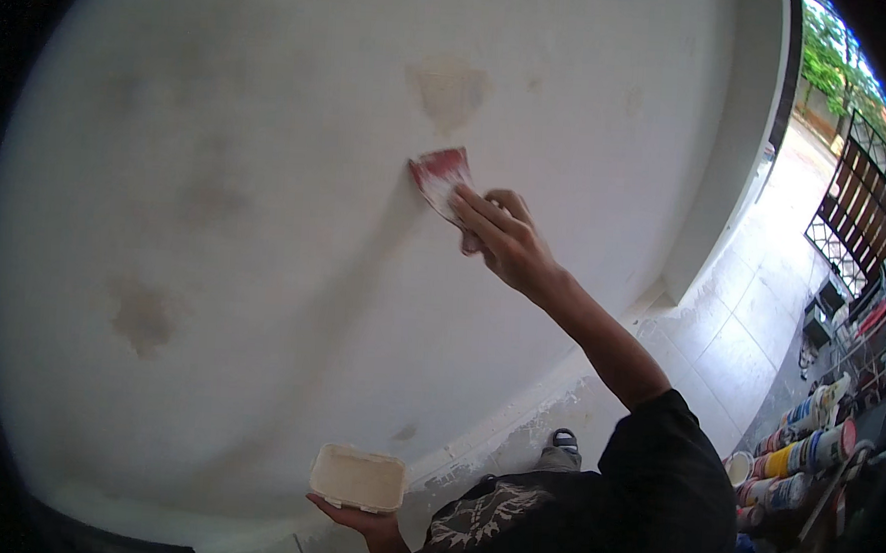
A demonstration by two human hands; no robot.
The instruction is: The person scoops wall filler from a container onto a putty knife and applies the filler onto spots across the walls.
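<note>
My right hand grips a red, white-smeared flat scraper with its blade against the pale wall. Just above the blade is a beige blotch; another stained patch lies lower left. Low in the view, my left hand supports a shallow rectangular plastic tub from underneath, with a pale cream substance inside. Whether the blade is pressed flat or only edge-on is hard to tell.
At right, an opening leads along a tiled floor to a slatted metal gate and greenery. Several paint buckets and assorted clutter crowd the lower right. My sandaled foot stands beside the wall's paint-spattered base.
</note>
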